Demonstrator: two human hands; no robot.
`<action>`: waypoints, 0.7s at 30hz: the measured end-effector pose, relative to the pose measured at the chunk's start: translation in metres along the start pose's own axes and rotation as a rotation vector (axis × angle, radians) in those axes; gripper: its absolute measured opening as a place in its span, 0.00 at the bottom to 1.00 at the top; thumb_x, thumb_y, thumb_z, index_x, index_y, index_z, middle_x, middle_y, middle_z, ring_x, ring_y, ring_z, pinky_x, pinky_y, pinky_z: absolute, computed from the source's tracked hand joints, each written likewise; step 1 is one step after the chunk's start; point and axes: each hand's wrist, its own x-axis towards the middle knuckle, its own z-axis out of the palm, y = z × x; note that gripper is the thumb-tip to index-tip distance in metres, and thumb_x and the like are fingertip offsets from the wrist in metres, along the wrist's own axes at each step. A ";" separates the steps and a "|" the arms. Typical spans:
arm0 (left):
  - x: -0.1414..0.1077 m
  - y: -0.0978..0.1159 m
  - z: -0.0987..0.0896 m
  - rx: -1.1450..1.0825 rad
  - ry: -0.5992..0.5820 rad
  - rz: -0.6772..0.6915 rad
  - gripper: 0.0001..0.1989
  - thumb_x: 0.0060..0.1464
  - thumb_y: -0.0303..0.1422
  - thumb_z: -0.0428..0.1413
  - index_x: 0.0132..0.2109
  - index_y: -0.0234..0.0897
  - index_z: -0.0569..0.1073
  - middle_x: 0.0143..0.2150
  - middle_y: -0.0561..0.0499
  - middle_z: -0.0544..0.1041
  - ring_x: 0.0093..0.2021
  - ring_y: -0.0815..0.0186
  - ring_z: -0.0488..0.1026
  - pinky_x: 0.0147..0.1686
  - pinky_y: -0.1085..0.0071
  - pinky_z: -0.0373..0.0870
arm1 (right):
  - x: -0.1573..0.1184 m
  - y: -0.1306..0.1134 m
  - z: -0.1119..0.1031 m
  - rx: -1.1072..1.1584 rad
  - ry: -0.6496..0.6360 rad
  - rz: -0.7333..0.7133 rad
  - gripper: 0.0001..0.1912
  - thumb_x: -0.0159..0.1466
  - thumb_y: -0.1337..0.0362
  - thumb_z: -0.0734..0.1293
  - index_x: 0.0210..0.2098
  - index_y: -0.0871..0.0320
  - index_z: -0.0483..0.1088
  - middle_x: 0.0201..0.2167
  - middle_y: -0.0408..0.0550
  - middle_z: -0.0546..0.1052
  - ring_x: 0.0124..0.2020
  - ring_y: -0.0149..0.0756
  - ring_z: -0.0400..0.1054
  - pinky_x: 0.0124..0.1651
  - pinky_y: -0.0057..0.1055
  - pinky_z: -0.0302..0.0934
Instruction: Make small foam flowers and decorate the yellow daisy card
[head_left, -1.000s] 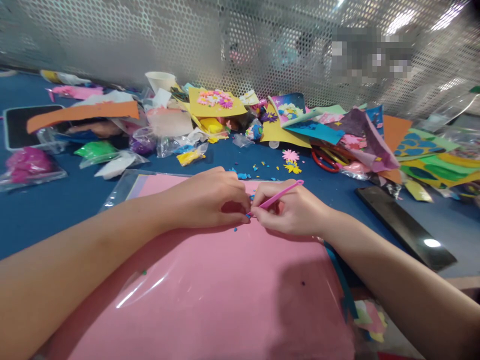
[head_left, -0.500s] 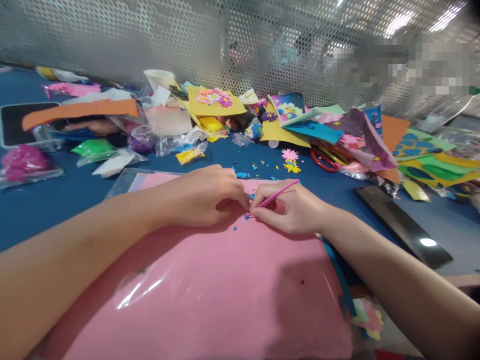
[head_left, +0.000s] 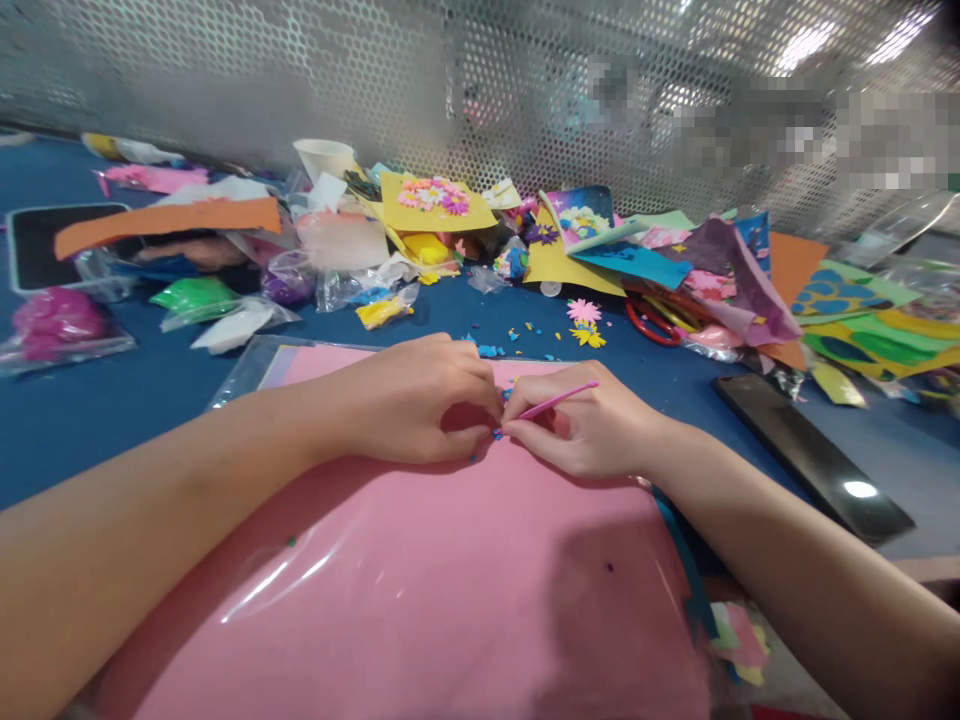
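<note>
Right hand: one pink stick [head_left: 559,399] gripped in the fingers of the right hand [head_left: 581,420], its tip down by a small blue piece of clay [head_left: 497,435].
Left hand: fingers of the left hand [head_left: 442,400] curled beside the same piece; whether they pinch it cannot be told.
Blue piece: on the clear sleeve [head_left: 237,378], between the two hands.
Sleeve: holds a pink sheet [head_left: 390,590]; one green speck [head_left: 292,541] and one dark speck [head_left: 610,567] lie on top.
Loose flowers: two on the blue worktop [head_left: 652,365], one pink [head_left: 583,311], one yellow [head_left: 587,334], near scattered crumbs [head_left: 490,351].
Clear bags: at least five, containing magenta [head_left: 60,325], green [head_left: 193,295], purple [head_left: 287,278], white [head_left: 240,326] and yellow [head_left: 384,308] material.
Cup: one, white [head_left: 325,158], standing behind the bags.
Yellow card: one, bearing a cluster of paper-like flowers [head_left: 433,197].
Phone: one, dark [head_left: 810,455], right of the right hand.
Red handle: one loop [head_left: 651,322], partly under the paper pile [head_left: 739,285].
</note>
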 end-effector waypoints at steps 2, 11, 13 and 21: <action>-0.001 0.000 0.001 0.004 0.010 0.005 0.05 0.59 0.33 0.57 0.38 0.41 0.78 0.38 0.54 0.81 0.40 0.62 0.73 0.43 0.66 0.59 | 0.000 -0.001 0.000 -0.011 0.004 -0.012 0.09 0.66 0.66 0.64 0.32 0.56 0.76 0.28 0.42 0.81 0.28 0.29 0.70 0.30 0.29 0.49; 0.002 -0.001 0.001 0.083 0.020 -0.036 0.09 0.57 0.42 0.63 0.37 0.42 0.78 0.35 0.54 0.81 0.38 0.62 0.71 0.39 0.66 0.57 | 0.002 0.000 -0.002 0.116 0.033 0.073 0.07 0.65 0.64 0.66 0.32 0.56 0.75 0.32 0.43 0.82 0.32 0.32 0.72 0.33 0.30 0.53; 0.003 -0.002 0.001 0.098 0.031 -0.046 0.10 0.57 0.44 0.63 0.37 0.43 0.78 0.36 0.54 0.81 0.38 0.62 0.72 0.39 0.66 0.57 | 0.002 0.001 -0.002 0.130 0.040 0.070 0.07 0.65 0.64 0.65 0.32 0.56 0.75 0.32 0.43 0.81 0.31 0.31 0.72 0.33 0.30 0.54; 0.003 -0.004 0.004 0.106 0.042 -0.036 0.08 0.61 0.40 0.59 0.36 0.44 0.79 0.36 0.56 0.82 0.38 0.64 0.73 0.38 0.66 0.57 | 0.002 0.001 -0.002 0.152 0.042 0.079 0.07 0.65 0.65 0.65 0.32 0.56 0.75 0.31 0.43 0.82 0.32 0.32 0.73 0.34 0.30 0.56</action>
